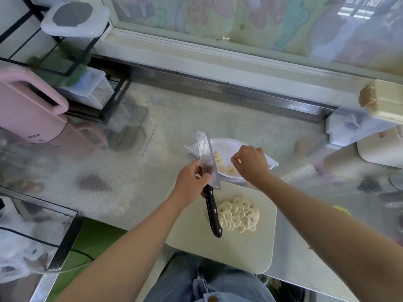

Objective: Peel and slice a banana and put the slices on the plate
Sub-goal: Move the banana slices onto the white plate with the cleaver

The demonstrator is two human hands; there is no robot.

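We had the left hand (192, 184) curled on the knife (208, 171) by its blade, cut risk. Right hand (250, 163) pinched over the plate (226, 147), contents unclear. Most slices (238, 214) sat on the board (239, 253); could spill.

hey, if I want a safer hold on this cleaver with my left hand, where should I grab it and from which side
Probably by the black riveted handle, not the blade. Right now your left hand pinches the cleaver at the heel of the blade, handle hanging free toward you over the cutting board. Come from the near end, below the blade, and wrap the fingers around the handle, clear of the edge.
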